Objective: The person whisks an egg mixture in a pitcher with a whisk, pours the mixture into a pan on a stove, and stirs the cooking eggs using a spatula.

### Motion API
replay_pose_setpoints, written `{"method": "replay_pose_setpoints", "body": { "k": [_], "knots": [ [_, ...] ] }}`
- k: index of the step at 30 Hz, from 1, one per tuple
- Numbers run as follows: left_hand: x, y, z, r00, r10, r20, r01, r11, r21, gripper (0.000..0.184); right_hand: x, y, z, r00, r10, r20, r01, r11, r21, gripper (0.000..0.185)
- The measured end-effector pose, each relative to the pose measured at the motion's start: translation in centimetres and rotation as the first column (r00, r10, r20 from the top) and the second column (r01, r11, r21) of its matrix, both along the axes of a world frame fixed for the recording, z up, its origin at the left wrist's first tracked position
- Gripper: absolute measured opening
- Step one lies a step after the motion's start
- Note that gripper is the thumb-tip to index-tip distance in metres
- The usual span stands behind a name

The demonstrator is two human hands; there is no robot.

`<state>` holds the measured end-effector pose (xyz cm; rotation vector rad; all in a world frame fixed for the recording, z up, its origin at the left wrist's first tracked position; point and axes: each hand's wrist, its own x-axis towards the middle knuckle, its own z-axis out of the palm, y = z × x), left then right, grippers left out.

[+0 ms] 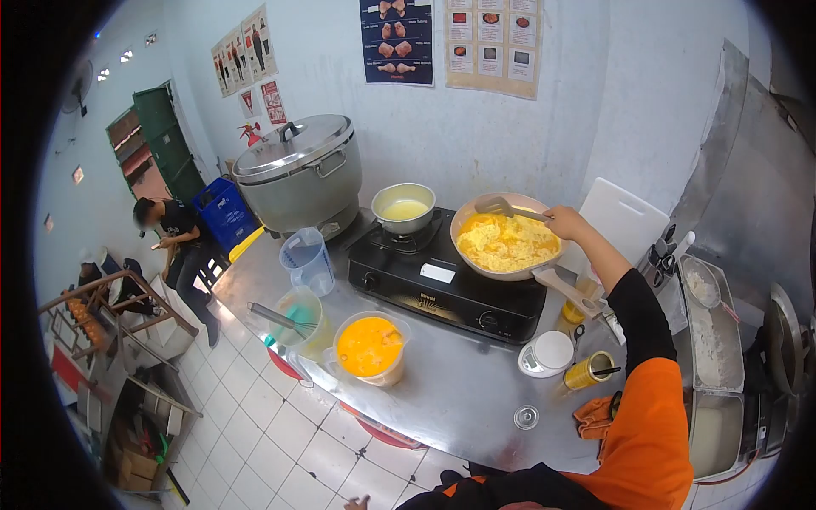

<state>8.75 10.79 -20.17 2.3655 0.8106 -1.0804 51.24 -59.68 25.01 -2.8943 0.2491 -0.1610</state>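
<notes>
Yellow curds of egg (507, 245) lie in a pale frying pan (459, 240) over the right side of the black stove (408, 276), its handle pointing to the near right. The right hand (563, 223) pinches the handle of a grey-brown spatula (495, 206) between closed fingers, the blade above the egg at the pan's far edge. Of the left hand (358, 503) only a bit shows at the near edge of the view; I cannot tell whether its fingers are spread or pressed together. Left of the pan, a small pot (404, 224) holds pale yellow liquid. Nearer, on the metal table (459, 412), stand a pitcher (391, 374) of orange-yellow liquid, a whisk (280, 318) in another pitcher to its left, and a white scale (546, 353) to the right
</notes>
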Motion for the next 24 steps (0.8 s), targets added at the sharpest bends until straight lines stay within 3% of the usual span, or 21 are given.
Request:
{"method": "replay_pose_setpoints", "body": {
  "k": [3,9,17,21,24],
  "knots": [
    [-2.8,-1.1,-0.7,0.98,-0.186,-0.066,0.182,0.982,-0.056,0.067,0.2,0.0,0.1,1.0,0.017,0.016,-0.017,0.999,0.03,0.032],
    [-3.5,-1.7,-1.5,0.96,-0.278,0.02,0.279,0.959,-0.048,0.06,0.5,0.4,0.1,1.0,-0.029,-0.003,0.029,1.0,-0.002,0.033],
    [-2.9,-1.4,-2.9,0.91,-0.392,0.136,0.396,0.918,-0.001,0.051,-0.4,1.3,1.0,0.995,0.096,-0.034,-0.096,0.995,0.011,0.036],
    [-0.2,-1.7,-3.4,0.936,-0.3,0.185,0.321,0.942,-0.097,0.048,-0.9,1.7,1.1,0.985,0.17,-0.017,-0.171,0.983,-0.061,0.036],
    [0.4,-3.0,-1.8,0.991,-0.077,0.112,0.092,0.988,-0.126,0.051,-2.3,2.4,1.7,0.98,0.201,-0.01,-0.201,0.971,-0.131,0.035]
  ]
}}
